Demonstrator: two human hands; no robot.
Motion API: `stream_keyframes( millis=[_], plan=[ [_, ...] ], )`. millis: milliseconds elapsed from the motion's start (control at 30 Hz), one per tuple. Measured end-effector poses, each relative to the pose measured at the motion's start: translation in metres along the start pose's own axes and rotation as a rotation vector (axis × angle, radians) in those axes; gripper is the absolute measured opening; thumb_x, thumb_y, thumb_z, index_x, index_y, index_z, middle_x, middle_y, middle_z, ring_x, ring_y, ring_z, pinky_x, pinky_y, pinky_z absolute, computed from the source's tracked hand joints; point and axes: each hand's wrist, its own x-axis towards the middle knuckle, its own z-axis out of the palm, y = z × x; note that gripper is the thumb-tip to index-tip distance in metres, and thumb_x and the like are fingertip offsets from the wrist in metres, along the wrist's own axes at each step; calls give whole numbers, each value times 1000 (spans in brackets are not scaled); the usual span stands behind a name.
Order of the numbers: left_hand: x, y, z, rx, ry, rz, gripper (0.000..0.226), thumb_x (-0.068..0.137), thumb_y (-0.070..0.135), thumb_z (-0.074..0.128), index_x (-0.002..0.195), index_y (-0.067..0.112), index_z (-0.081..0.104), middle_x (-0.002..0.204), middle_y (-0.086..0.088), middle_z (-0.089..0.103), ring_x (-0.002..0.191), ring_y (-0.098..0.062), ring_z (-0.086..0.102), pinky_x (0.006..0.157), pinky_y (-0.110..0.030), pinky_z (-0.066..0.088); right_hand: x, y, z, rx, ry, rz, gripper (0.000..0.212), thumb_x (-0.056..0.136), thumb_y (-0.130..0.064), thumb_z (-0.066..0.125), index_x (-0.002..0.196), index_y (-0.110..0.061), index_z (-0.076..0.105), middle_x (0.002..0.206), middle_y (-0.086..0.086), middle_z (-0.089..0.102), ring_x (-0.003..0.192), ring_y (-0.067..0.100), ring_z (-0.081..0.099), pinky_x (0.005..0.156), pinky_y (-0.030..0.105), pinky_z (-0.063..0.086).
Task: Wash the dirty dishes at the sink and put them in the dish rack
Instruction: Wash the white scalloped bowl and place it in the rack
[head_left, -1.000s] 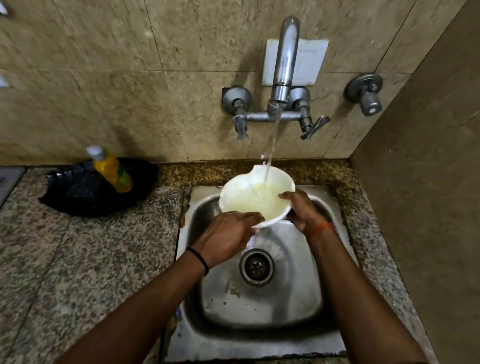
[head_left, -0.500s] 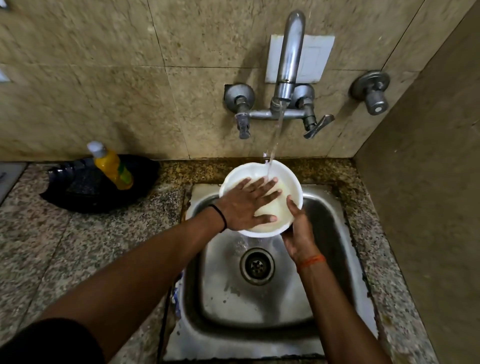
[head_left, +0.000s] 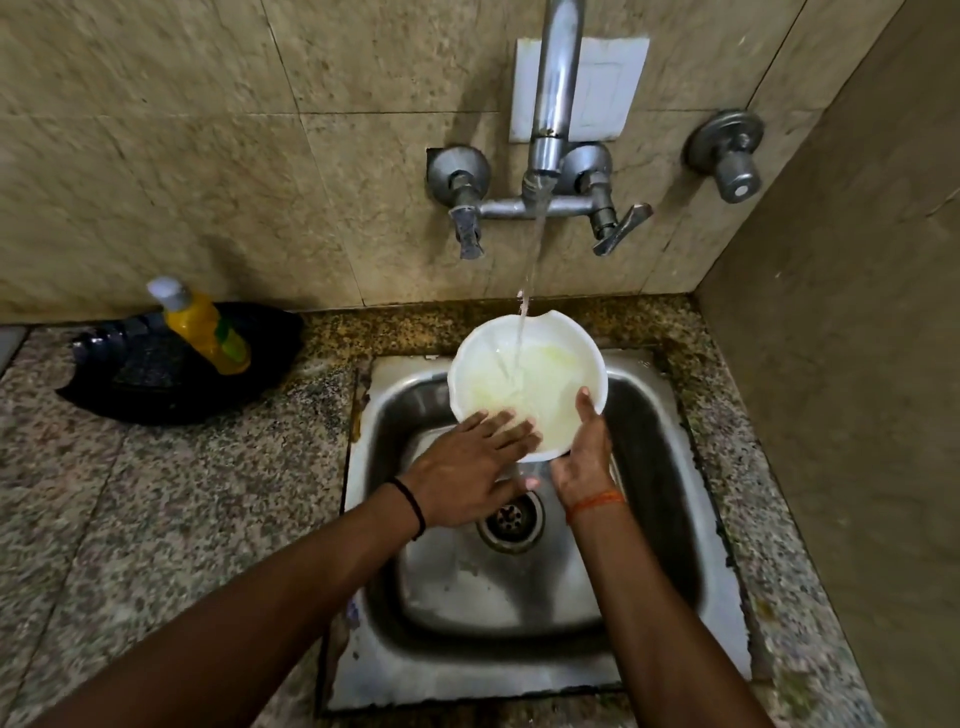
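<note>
From the head view, one round white plastic bowl (head_left: 524, 379) with a chipped rim is held over the square stainless steel sink (head_left: 670, 467), pale yellowish water pooling inside under the tap's stream (head_left: 527, 291). The right hand (head_left: 584, 457) grips its near rim; the left hand (head_left: 470, 467) lies flat, fingers straight, against it. One yellow soap bottle (head_left: 208, 327) stands in a black tray (head_left: 156, 384) on the speckled granite table (head_left: 156, 519).

Faucet (head_left: 558, 78) top cut off; left hand (head_left: 467, 478) motion-blurred.
</note>
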Motion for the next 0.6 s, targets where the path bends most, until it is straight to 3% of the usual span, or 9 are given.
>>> stream_keyframes(
  millis=[67,167,267,400,500,600],
  plan=[
    [8,-4,1,-1,-20,33,71,95,64,18,153,24,18,161,-2,16,149,-23,10,121,-43,16,-4,3,7,0,-20,71,52,89,-41,59,129,-7,57,118,21,66,106,41,64,91,59,50],
    [28,-13,-5,23,-58,35,68,97,58,17,155,24,5,163,-1,2,150,-20,0,121,-44,6,-4,1,15,30,-116,100,51,94,-41,53,130,-5,56,117,20,66,100,34,67,83,48,56],
    [44,-30,-20,53,-37,-89,60,102,45,18,154,24,-3,163,2,-6,150,-17,-4,120,-45,-1,-10,1,17,76,-256,70,46,98,-37,46,132,-8,53,125,18,63,111,31,63,91,46,54],
    [56,-40,-11,188,94,-223,70,92,57,9,154,27,-3,163,7,-1,150,-21,-5,118,-51,-4,-10,10,14,47,-255,52,46,95,-37,52,133,-10,53,127,18,62,117,34,60,99,52,48],
    [58,-24,-1,39,294,-396,73,91,60,20,154,25,10,162,5,11,150,-21,2,117,-51,1,0,-1,17,-55,-189,-47,55,85,-41,64,130,-11,57,120,17,67,110,35,64,96,53,50],
    [68,5,4,-199,363,-663,78,90,62,17,155,22,2,163,6,-1,150,-22,-6,117,-53,-4,2,-1,20,-75,-146,-89,40,90,-31,62,124,-9,61,117,17,68,107,34,66,93,52,52]
  ],
)
